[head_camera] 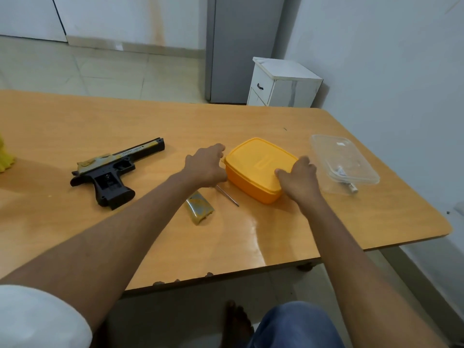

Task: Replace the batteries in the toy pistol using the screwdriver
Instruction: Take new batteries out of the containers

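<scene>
Hands flank the yellow box (256, 169) near the middle of the table (100, 116). Our left hand (204, 167) lies against the box's left end with its fingers curved round the rim; the fingertips are hidden behind the lid edge, so we cannot tell how firmly they press. Our right hand (298, 179) rests on the near right corner of the lid, thumb on top and fingers bent over the edge, gripping it.

The left hand covers the handle of the screwdriver (228, 195); only the thin metal shaft shows, lying on the table just beside the box. A gold-patterned cover (199, 207) lies partly under our left wrist, its curved plastic glossy.

The toy pistol (113, 173) lies on its side well to the left, black matte plastic with a gold slide, and the grip is open so that a dark recess shows. What sits inside that recess is too small to make out.

A clear tub (344, 162) stands right of the box, thin and see-through, upside down or lidded, we cannot tell which. Small batteries (347, 180) show through its near wall, blurred. A yellow object (5, 159) is cut off by the left edge.

The tabletop is smooth orange-brown laminate with rounded corners and a chipped near edge.
</scene>
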